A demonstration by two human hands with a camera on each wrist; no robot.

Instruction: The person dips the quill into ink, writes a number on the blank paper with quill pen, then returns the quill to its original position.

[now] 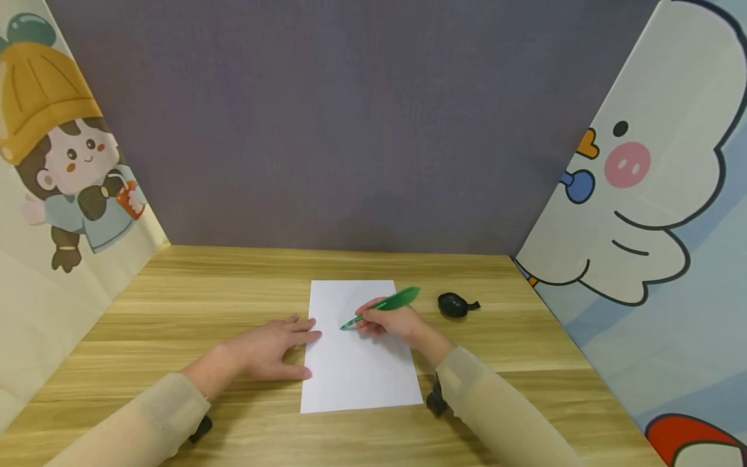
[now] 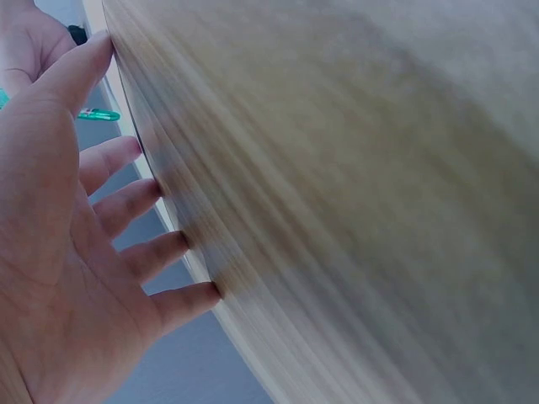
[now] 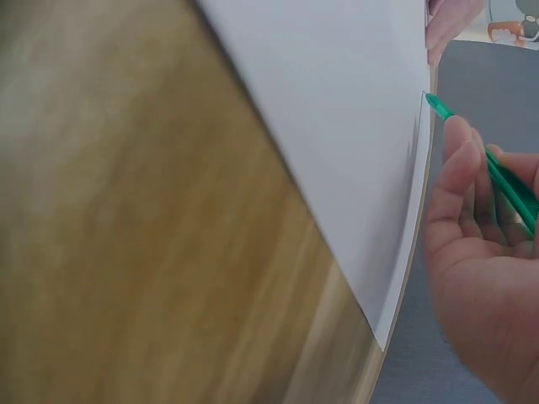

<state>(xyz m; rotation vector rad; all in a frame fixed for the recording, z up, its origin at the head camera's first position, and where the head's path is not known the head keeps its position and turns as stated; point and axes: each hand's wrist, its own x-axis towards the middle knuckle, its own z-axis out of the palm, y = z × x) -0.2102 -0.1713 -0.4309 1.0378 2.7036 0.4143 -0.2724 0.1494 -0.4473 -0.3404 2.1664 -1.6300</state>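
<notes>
Wooden table [image 1: 175, 311], grey wall [image 1: 350, 130] behind.

Bare hands [image 1: 274, 350], sheer beige sleeves [image 1: 502, 408] (black wrist mounts)

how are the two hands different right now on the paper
The left hand lies flat with straight fingers, pressing the left edge of the white paper; the right hand is curled, pinching a green pen. The left hand holds nothing; the right hand has the pen's tip down on the sheet. The left hand rests mostly on the wooden table; the right hand sits over the paper. Both wear beige sleeves.
</notes>
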